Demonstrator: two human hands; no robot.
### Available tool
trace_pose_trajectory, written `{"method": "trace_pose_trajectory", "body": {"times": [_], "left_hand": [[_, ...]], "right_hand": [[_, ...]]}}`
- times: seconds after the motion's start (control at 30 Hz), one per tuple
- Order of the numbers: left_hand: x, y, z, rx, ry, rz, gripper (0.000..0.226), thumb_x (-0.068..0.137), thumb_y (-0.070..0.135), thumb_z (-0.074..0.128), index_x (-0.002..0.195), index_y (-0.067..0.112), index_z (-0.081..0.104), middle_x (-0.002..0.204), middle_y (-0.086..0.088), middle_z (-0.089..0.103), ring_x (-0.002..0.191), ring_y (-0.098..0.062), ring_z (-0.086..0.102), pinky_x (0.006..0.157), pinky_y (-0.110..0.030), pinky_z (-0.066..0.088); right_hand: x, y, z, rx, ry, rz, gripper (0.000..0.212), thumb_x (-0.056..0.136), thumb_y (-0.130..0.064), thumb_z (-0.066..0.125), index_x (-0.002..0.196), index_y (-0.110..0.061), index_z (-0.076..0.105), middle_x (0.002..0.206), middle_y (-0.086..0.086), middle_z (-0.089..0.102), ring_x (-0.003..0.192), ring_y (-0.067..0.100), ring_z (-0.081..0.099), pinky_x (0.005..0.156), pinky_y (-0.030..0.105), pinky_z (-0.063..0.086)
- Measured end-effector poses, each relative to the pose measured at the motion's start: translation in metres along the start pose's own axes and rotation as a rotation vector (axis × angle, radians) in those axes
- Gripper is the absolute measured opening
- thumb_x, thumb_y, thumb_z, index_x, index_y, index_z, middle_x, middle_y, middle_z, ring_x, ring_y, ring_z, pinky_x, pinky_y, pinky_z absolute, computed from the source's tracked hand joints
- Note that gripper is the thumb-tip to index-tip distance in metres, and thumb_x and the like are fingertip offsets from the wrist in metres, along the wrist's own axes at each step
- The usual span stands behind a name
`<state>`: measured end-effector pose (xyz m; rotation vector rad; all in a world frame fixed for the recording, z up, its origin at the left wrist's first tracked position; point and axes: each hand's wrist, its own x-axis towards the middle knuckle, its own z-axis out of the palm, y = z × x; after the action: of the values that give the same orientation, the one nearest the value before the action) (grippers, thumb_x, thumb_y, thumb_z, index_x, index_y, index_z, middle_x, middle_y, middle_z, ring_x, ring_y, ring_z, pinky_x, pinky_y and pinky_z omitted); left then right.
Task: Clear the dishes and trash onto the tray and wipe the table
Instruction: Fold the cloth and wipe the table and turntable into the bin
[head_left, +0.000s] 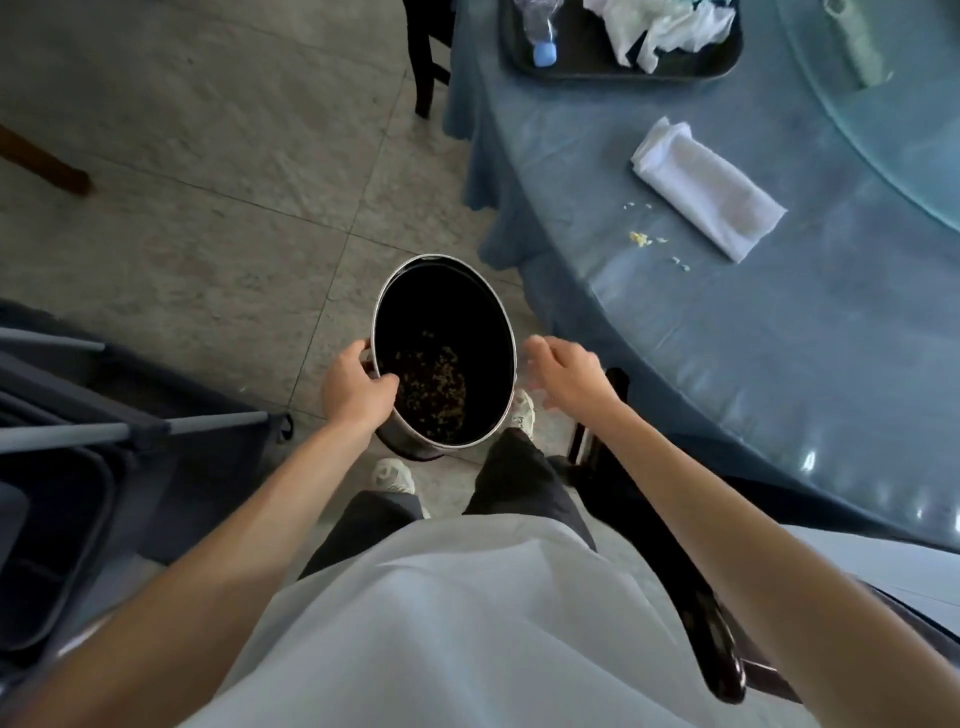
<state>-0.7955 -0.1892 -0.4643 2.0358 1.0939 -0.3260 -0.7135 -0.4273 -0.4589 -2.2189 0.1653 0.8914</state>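
- Left grip: fingers and thumb curled over the near-left rim of a round metal bin, thumb inside the rim, holding it tilted toward the camera.
- Right grip: fingers loosely spread and relaxed, just beside the bin's right rim; contact with the rim cannot be told; nothing held.
- Bin interior: dark, with a scatter of small yellowish food scraps on the lower inner wall.
- Floor: grey stone tiles with visible joints; the bin is above it, between the person's feet and the counter.
- Counter: round, covered by a blue cloth under a clear glossy sheet, the cloth hanging in folds over the edge; a glass turntable sits toward the far right.
- Tray: dark, at the counter's far edge, holding a plastic bottle with a blue cap and crumpled white napkins.
- Folded white cloth: lying flat on the counter, well apart from the tray.
- Crumbs: small pale bits just beside the cloth, on its near-left side.
- Dark chair: standing at the person's right, against the counter.
- Cart with grey bars: at the left edge.
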Motion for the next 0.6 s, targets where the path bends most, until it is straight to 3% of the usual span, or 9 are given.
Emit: {"method": "trace_pose_trajectory", "body": {"times": [0.07, 0.13, 0.27, 0.43, 0.6], "left_hand": [[0.002, 0.015, 0.015, -0.005, 0.01, -0.047, 0.046, 0.081, 0.006, 0.069, 0.123, 0.023, 0.062, 0.097, 0.002, 0.07, 0.089, -0.025, 0.071, 0.084, -0.047, 0.06], [0.004, 0.029, 0.029, -0.015, 0.013, -0.089, 0.05, 0.08, 0.006, 0.071, 0.125, 0.024, 0.06, 0.098, 0.002, 0.069, 0.091, -0.027, 0.071, 0.082, -0.05, 0.061], [0.007, 0.051, 0.055, 0.03, 0.032, -0.138, 0.051, 0.079, 0.006, 0.071, 0.126, 0.023, 0.061, 0.097, 0.003, 0.066, 0.09, -0.029, 0.07, 0.08, -0.051, 0.062], [0.007, 0.076, 0.086, 0.004, 0.013, -0.154, 0.049, 0.079, 0.004, 0.068, 0.124, 0.023, 0.059, 0.101, 0.003, 0.065, 0.093, -0.028, 0.068, 0.078, -0.052, 0.062], [0.004, 0.087, 0.109, -0.018, 0.052, -0.152, 0.042, 0.078, 0.002, 0.069, 0.11, 0.027, 0.055, 0.087, 0.015, 0.057, 0.09, -0.024, 0.068, 0.075, -0.052, 0.062]], "right_hand": [[0.025, -0.002, -0.051, -0.016, 0.088, -0.126, 0.031, 0.104, -0.039, 0.048, 0.101, -0.021, 0.073, 0.089, 0.002, 0.076, 0.077, 0.016, 0.075, 0.083, 0.046, 0.061], [0.057, -0.001, -0.107, -0.038, 0.225, -0.215, 0.024, 0.101, -0.032, 0.052, 0.108, -0.025, 0.075, 0.095, 0.001, 0.078, 0.083, 0.016, 0.076, 0.088, 0.043, 0.059], [0.127, 0.006, -0.203, -0.236, 0.456, -0.282, 0.041, 0.098, -0.033, 0.048, 0.13, -0.014, 0.067, 0.12, 0.013, 0.071, 0.111, 0.034, 0.065, 0.099, 0.042, 0.048], [0.181, 0.019, -0.252, -0.58, 0.361, -0.277, 0.058, 0.099, -0.034, 0.06, 0.153, -0.026, 0.041, 0.15, 0.016, 0.044, 0.136, 0.043, 0.039, 0.108, 0.053, 0.036], [0.199, 0.043, -0.254, -0.55, 0.31, -0.271, 0.057, 0.1, -0.035, 0.059, 0.154, -0.032, 0.039, 0.143, 0.015, 0.047, 0.134, 0.041, 0.041, 0.107, 0.051, 0.037]]}}
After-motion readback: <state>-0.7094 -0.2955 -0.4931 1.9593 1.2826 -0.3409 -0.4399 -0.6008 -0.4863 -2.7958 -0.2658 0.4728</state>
